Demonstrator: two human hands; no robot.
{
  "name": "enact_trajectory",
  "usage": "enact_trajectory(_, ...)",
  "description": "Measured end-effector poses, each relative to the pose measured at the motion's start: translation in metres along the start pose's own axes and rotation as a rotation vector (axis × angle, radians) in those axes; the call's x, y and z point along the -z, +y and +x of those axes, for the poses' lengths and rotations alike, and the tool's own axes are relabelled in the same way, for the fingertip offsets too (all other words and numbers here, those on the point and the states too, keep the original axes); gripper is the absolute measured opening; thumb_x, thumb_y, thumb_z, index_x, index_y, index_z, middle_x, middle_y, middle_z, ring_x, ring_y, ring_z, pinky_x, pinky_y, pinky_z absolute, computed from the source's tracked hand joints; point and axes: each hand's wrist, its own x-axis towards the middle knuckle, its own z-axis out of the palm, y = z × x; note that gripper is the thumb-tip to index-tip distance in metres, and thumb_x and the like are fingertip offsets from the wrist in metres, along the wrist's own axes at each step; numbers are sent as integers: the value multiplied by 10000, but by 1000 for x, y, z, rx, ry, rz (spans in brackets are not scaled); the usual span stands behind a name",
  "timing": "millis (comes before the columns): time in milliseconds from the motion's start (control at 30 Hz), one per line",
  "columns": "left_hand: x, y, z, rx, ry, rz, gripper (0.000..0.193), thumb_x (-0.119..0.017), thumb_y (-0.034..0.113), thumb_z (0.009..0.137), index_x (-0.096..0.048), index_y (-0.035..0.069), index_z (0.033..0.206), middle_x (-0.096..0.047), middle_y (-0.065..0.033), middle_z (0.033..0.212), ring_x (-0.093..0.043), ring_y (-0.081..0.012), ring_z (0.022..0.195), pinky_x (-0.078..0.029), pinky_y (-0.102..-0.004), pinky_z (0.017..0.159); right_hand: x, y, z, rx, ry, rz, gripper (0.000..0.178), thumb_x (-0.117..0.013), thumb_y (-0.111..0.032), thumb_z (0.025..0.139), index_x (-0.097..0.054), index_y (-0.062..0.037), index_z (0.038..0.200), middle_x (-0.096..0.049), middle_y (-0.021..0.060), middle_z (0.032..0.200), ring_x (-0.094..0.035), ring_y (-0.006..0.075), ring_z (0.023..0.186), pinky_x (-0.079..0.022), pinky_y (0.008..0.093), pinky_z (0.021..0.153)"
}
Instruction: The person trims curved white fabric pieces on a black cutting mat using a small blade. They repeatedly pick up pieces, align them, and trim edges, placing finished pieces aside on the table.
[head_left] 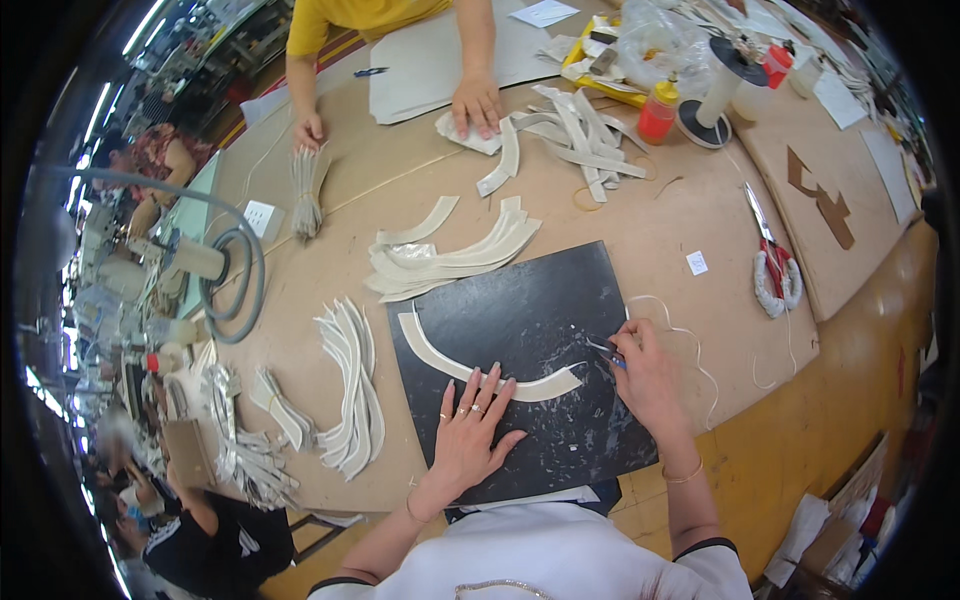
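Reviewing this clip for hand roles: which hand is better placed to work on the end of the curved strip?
Right. The right hand holds a small tool at the cream curved strip's end on the black mat; the left hand lies flat, pinning the strip's middle.

A busy manufacturing workshop, probably for shoe or leather goods. The person's left hand (pixel 468 432) and right hand (pixel 645 368) rest on a black rectangular cutting mat (pixel 540 300) laid over a large brown worktable (pixel 650 225). Stacks of curved cream-coloured cut strips (pixel 450 255) lie just beyond the hands and to their left. Further right are scissors with cloth-wrapped handles (pixel 772 260), and far ahead a red squeeze bottle (pixel 657 110). Another worker in a yellow top (pixel 330 18) handles pieces across the table. Far left, blurred at the rim, more workers sit under ceiling strip lights (pixel 145 25).
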Motion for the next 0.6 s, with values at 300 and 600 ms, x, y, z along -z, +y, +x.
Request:
enact_trajectory(300, -11, 37, 1, 201, 35, -13, 768, -580, 457, 923, -309, 65, 1526, -226, -200, 1600, -191, -409, 1476, -132, -551, 1174, 35, 0, -14, 80, -78, 112, 198, -700, -25, 805, -630, -31, 989, -610, 102, 856, -639, 313, 751, -500, 399, 656)
enact_trajectory(600, -53, 77, 26, 57, 93, -34, 802, -474, 561, 947, -263, 66, 1542, -192, -227, 1601, -191, -429, 1472, -154, -576, 1167, 60, -64, -51, 182, -508, 752, 275, -773, -105, 784, -690, -50, 1041, -713, 137, 878, -694, 264, 737, -506, 318, 629)
